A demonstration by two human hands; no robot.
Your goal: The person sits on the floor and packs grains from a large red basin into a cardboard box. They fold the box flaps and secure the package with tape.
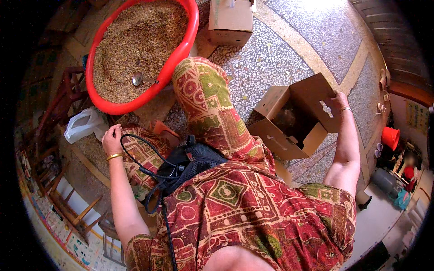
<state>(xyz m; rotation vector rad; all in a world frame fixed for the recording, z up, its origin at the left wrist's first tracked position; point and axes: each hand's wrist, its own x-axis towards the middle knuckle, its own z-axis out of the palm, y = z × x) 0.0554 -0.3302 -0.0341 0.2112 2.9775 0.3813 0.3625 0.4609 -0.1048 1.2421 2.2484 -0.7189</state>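
Observation:
My right hand (340,100) grips the edge of a raised flap of an open cardboard box (264,130) on the floor to my right. That flap has a handle cut-out, and the shadowed interior holds something dark that I cannot make out. My left hand (112,139), with a gold-coloured bangle at the wrist, is beside my left knee, fingers loosely bent; nothing shows in it. Close by lies a white plastic bag (83,125). Ahead on the left, a red plastic tub (192,32) holds brownish grain-like material (135,44), with a metal spoon (137,79) lying on it.
A second cardboard box (230,22) stands beyond my knee on the speckled stone floor (268,50). A black bag (190,159) with cords rests in my lap. Wooden furniture (81,213) lines the left; a red bucket (390,138) and a person (409,172) are at far right.

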